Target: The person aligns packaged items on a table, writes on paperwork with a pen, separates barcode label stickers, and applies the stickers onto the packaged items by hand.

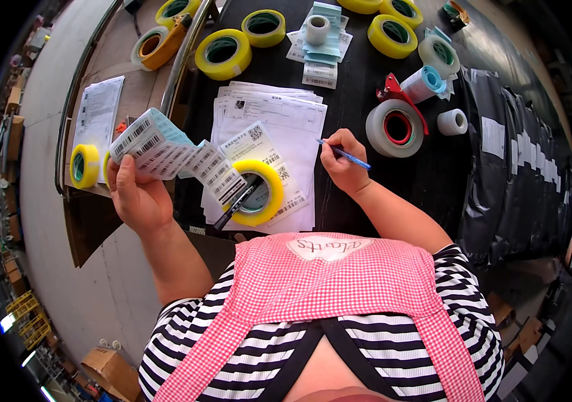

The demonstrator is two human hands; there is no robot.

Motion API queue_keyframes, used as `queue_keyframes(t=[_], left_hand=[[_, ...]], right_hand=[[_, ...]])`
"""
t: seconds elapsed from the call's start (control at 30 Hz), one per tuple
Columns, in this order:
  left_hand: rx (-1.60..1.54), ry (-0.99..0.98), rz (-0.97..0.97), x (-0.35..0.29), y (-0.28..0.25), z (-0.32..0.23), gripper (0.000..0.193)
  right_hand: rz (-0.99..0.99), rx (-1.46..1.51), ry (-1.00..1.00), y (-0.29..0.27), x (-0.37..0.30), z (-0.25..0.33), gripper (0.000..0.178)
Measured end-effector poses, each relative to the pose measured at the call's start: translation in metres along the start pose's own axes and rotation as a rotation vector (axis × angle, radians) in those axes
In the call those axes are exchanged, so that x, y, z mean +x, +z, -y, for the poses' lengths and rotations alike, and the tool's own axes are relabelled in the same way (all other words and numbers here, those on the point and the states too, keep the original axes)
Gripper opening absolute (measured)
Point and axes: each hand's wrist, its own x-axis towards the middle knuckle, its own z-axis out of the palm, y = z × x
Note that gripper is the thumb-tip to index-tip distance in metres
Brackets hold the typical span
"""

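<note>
My left hand (140, 194) is closed on the end of a long strip of barcode labels (158, 149), raised over the table's left edge. The strip is folded over, with a light blue backing, and trails down to a yellow tape roll (274, 194). A black marker (237, 204) leans across that roll, which sits on a stack of printed sheets (292, 120). My right hand (346, 163) grips a blue pen (353, 158) just right of the sheets. Larger labels with square codes (256, 137) lie partly under the tape roll.
Several yellow tape rolls (223, 55) stand at the back. On the right are a red tape dispenser (396, 127), a blue label roll (423, 83) and a small white roll (452, 122). Black plastic packages (500, 167) line the right edge. A side table (145, 87) holds more papers and tape.
</note>
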Motion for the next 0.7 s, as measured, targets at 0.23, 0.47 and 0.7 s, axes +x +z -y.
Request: queue_keyframes(t=[0.23, 0.47, 0.7], left_hand=[[-0.033, -0.008, -0.028, -0.004, 0.016, 0.000, 0.019], [-0.016, 0.007, -0.064, -0.009, 0.018, -0.004, 0.019], [-0.034, -0.001, -0.051, -0.009, 0.015, -0.002, 0.020]], right_hand=[[-0.041, -0.097, -0.014, 0.013, 0.006, 0.003, 0.013], [-0.055, -0.160, -0.019, 0.015, 0.003, -0.003, 0.014], [-0.072, -0.156, -0.170, 0.016, 0.004, -0.004, 0.016]])
